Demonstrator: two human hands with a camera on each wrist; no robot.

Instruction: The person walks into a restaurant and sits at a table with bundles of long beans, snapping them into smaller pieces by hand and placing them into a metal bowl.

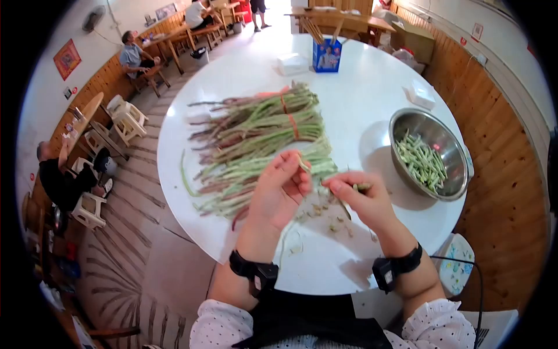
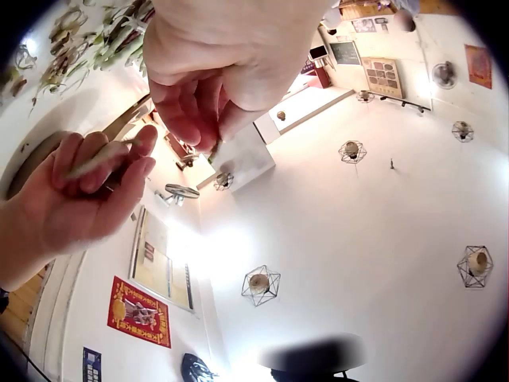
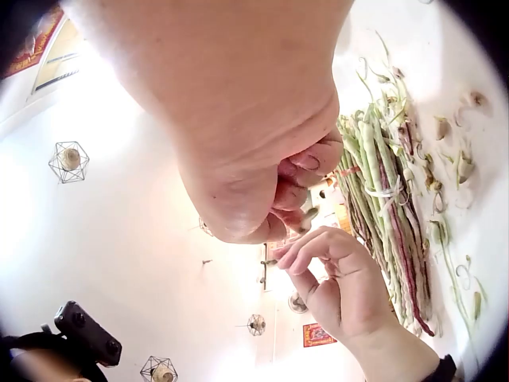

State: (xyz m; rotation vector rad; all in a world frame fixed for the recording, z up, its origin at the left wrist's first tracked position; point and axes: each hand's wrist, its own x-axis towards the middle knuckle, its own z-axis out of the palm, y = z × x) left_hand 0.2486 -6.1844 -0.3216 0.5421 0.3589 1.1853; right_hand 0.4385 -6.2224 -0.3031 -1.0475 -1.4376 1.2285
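Note:
My left hand point(image 1: 279, 192) pinches a thin pale green bean strand point(image 1: 303, 163) between thumb and fingertips, over the near edge of the bean pile. Just to its right, my right hand point(image 1: 367, 202) curls round a short green bean piece point(image 1: 362, 187), which also shows in the left wrist view as a pale green length point(image 2: 99, 159). The two hands are close but apart. Long green and purple beans point(image 1: 256, 139) lie in bundles, some tied with red bands. To the right, a steel bowl point(image 1: 459, 185) holds many short bean pieces point(image 1: 421, 163).
Bean scraps point(image 1: 334, 224) lie below the hands on the round white table point(image 1: 325, 273). A blue box of chopsticks point(image 1: 326, 57) stands at the back, with white tissue packs point(image 1: 421, 95) nearby. Stools and seated people are off to the left.

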